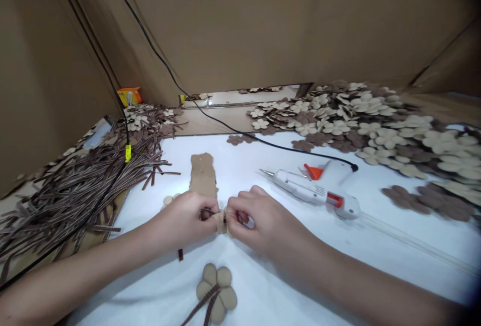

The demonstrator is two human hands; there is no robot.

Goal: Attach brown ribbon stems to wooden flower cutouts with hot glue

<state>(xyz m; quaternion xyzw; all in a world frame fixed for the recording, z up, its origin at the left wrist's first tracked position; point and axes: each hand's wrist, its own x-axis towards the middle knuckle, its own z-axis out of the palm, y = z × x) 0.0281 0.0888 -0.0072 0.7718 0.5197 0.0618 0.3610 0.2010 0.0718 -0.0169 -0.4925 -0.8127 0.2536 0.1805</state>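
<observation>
Both hands meet over the middle of the white board, fingertips close together. My left hand [193, 215] is closed in a pinch, and so is my right hand [251, 215]. Between them shows part of a small beige fabric flower [221, 223], mostly covered by the fingers. A dark brown ribbon end [181, 255] pokes out below my left hand. Closer to me lies another beige flower [226, 297] with brown stitched ribbon [203, 303] across its centre. Just beyond the hands is a torn strip of cardboard [203, 170].
A white hot glue gun [300, 185] lies right of my hands, its clear glue stick [413, 240] trailing out. Brown ribbons [93, 185] heap at left. Beige and brown flowers [349, 115] pile at back right. A black cable [225, 125] crosses the white board [263, 165].
</observation>
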